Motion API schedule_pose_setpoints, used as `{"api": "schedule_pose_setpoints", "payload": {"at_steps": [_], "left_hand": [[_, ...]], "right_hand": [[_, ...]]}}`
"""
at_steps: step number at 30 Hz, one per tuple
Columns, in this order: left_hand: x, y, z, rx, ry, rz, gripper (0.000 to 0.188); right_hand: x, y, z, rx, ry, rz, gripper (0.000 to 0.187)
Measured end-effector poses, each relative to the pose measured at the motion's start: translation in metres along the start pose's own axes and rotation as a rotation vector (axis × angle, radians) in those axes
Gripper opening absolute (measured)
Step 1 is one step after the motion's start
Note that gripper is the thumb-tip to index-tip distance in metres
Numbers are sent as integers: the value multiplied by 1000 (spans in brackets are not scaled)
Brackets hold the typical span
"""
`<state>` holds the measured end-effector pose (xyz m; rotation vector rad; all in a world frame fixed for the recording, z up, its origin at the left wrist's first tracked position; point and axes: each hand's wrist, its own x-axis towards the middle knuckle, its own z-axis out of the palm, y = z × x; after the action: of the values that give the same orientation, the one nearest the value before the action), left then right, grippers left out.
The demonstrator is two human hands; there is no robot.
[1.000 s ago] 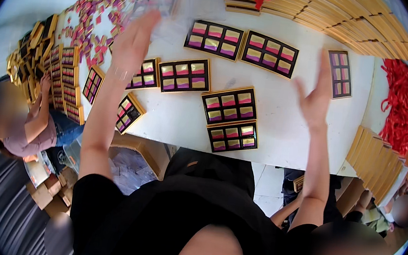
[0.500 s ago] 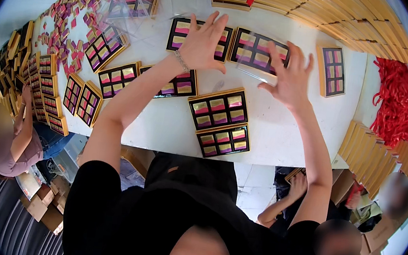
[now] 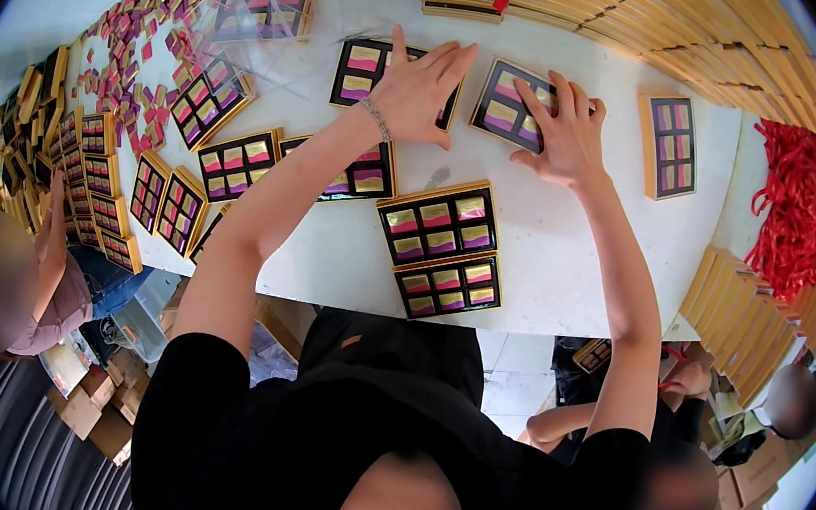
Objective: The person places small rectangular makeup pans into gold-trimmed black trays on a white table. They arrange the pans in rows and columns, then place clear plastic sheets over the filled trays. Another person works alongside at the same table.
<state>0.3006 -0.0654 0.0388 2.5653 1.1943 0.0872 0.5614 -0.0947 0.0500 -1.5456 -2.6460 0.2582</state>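
Note:
My left hand (image 3: 419, 92) hovers with spread fingers over a black and gold box (image 3: 358, 74) of foil-wrapped sweets, hiding its right part. Just right of it, my right hand (image 3: 565, 132) grips a second box of sweets (image 3: 506, 102) by its right side, thumb at the near edge and fingers across the top. A clear cover seems to lie over that box. It sits at a slant, apart from the first. Two more boxes (image 3: 439, 220) lie touching, nearer me. Partly under my left forearm is another filled box (image 3: 369, 172).
Loose wrapped sweets (image 3: 155, 50) are heaped at the far left, beside clear plastic covers (image 3: 268, 23). A covered box (image 3: 673, 147) stands right. Stacked gold boxes (image 3: 635, 29) line the back; red ribbons (image 3: 803, 214) pile at the right. Other people work at both sides.
My right hand has closed on the right box, which has turned and come away from its neighbour. My left hand has shifted slightly right, still spread.

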Motion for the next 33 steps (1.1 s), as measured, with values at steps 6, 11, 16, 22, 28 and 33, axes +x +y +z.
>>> {"api": "schedule_pose_setpoints", "payload": {"at_steps": [6, 11, 16, 22, 28, 33], "left_hand": [[40, 19, -13, 56, -146, 75, 136], [51, 13, -2, 74, -212, 126, 138], [56, 19, -13, 209, -221, -3, 129], [17, 29, -52, 126, 52, 62, 89], [-86, -41, -67, 327, 130, -4, 66], [-96, -79, -82, 385, 306, -275, 66]], "right_hand": [[-8, 4, 3, 45, 55, 14, 104], [-14, 7, 8, 14, 67, 25, 105], [-17, 4, 18, -71, 29, 88, 106], [-20, 12, 10, 39, 42, 217, 92], [-78, 109, -26, -118, 328, 734, 95], [-101, 141, -8, -532, 103, 693, 101]]}}
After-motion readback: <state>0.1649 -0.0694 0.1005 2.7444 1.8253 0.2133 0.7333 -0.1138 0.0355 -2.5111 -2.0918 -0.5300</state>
